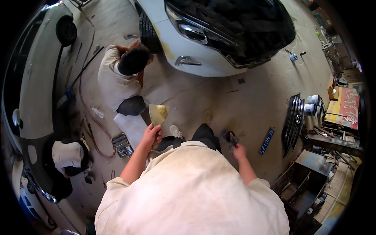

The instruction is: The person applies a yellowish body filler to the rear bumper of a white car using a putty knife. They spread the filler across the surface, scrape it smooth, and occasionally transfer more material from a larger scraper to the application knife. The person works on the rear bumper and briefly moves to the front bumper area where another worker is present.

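Note:
My left hand (151, 136) is closed on the handle of a wide scraper (156, 115), which is raised with a pale yellow lump of paste on its blade. My right hand (239, 150) holds a dark object (229, 137) out to the right, above the floor; it may be a small container or another blade, but I cannot make out which. Ahead of me stands the front corner of a white car (184, 58), with a yellowish patch (166, 49) on its bumper beside the tyre.
A co-worker (119, 84) crouches at that tyre, another person (66, 156) by a silver car (39, 90) at left. On the floor (196, 94) lie a toolkit (122, 145), hoses, a blue plate (266, 141) and a black grille (290, 117). Cans and clutter (337, 149) line the right.

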A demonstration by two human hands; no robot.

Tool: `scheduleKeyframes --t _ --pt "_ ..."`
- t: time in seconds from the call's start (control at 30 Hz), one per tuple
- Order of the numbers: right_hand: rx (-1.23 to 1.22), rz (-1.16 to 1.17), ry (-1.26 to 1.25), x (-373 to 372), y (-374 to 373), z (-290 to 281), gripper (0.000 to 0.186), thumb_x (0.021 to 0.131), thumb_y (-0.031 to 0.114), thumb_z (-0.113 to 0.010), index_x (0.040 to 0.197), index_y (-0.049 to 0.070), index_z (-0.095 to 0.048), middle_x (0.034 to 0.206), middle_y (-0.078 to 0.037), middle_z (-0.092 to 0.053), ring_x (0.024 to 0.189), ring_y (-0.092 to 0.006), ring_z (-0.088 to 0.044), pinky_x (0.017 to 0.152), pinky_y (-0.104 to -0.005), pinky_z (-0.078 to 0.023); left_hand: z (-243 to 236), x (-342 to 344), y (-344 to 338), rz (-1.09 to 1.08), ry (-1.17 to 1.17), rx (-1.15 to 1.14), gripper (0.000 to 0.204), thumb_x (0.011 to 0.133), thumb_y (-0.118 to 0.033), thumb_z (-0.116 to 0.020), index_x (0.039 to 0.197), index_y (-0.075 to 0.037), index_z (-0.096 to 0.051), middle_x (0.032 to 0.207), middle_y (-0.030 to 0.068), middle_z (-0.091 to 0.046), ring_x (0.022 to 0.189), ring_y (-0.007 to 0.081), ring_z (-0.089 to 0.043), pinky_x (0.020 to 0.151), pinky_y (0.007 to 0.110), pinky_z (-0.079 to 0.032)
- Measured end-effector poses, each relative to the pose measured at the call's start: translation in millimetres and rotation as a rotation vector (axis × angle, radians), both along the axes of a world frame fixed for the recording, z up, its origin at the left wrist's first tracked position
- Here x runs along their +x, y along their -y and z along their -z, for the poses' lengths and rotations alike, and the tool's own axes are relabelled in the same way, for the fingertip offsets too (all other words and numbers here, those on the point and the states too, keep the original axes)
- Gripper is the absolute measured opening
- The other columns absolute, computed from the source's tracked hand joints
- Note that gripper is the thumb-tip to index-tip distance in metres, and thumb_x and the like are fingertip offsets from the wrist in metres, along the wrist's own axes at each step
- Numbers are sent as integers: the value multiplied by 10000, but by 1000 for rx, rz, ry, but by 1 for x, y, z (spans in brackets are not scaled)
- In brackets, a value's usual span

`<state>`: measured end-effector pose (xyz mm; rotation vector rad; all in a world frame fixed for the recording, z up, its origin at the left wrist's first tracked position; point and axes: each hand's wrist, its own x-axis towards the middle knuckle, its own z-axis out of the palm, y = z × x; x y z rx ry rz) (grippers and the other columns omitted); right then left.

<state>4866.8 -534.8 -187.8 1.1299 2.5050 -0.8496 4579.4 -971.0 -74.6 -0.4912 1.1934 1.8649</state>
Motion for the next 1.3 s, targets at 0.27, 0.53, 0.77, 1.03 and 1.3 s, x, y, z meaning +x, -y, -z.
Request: scheduleKeyframes --t 0.27,0.53,0.77,1.03,1.3 --pt "-50 48 -34 -13 9 -14 190 791 148 -617 884 -17 -607 791 -202 -632 748 -356 -619 677 -426 -478 9 5 -1 21 -2 -35 120 931 -187 -551 973 -113 -466 687 18 -478 486 112 -439 426 256 -360" --pt "-86 76 -49 -5 8 -3 216 786 139 -615 941 -11 -634 829 -207 -651 775 -358 -635 690 -415 -488 10 9 1 42 -1 -50 121 929 -189 -556 956 -113 -466 687 25 -481 491 118 -442 429 258 -360" --pt "-26 33 20 -3 8 5 200 774 149 -619 902 -4 -637 808 -201 -649 763 -362 -637 675 -417 -488 8 7 -1 39 4 -43 123 930 -195 -557 944 -116 -464 684 23 -480 491 122 -441 430 259 -361" --pt "120 -90 12 11 -19 35 171 789 147 -601 851 -9 -629 825 -244 -643 773 -380 -647 667 -461 -491 14 4 -2 31 -43 -29 105 924 -180 -555 955 -120 -475 685 16 -500 492 127 -468 449 270 -394" --pt "60 -230 177 -20 -20 -16 221 750 192 -612 821 -18 -619 859 -255 -635 846 -402 -622 713 -450 -476 19 12 -2 -67 -14 73 88 938 -170 -538 963 -113 -476 698 9 -509 510 99 -453 466 257 -395"
